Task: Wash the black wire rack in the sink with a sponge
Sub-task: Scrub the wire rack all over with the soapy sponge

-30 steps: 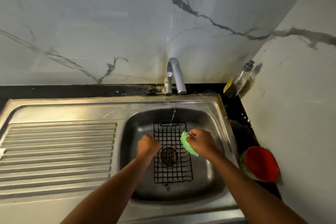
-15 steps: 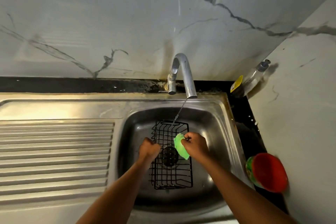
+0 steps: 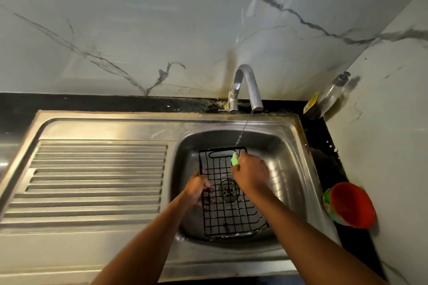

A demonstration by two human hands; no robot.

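Observation:
The black wire rack [image 3: 228, 214] lies in the steel sink [image 3: 284, 146], over the round drain. My left hand [image 3: 196, 188] grips the rack's left edge about halfway along. My right hand [image 3: 251, 174] holds a green sponge [image 3: 235, 159] and presses it on the rack's far right part. Only a small bit of the sponge shows beyond my fingers. A thin stream of water falls from the tap [image 3: 246, 87] onto the rack's far edge, close to the sponge.
A ribbed steel draining board [image 3: 92, 176] lies to the left of the basin. A soap bottle [image 3: 328, 96] leans in the back right corner. A red bowl [image 3: 352, 205] sits on the black counter at the right. Marble walls close the back and right.
My right hand has moved the sponge from the rack's middle to its far right edge. My left hand stays on the left edge. The camera view has shifted.

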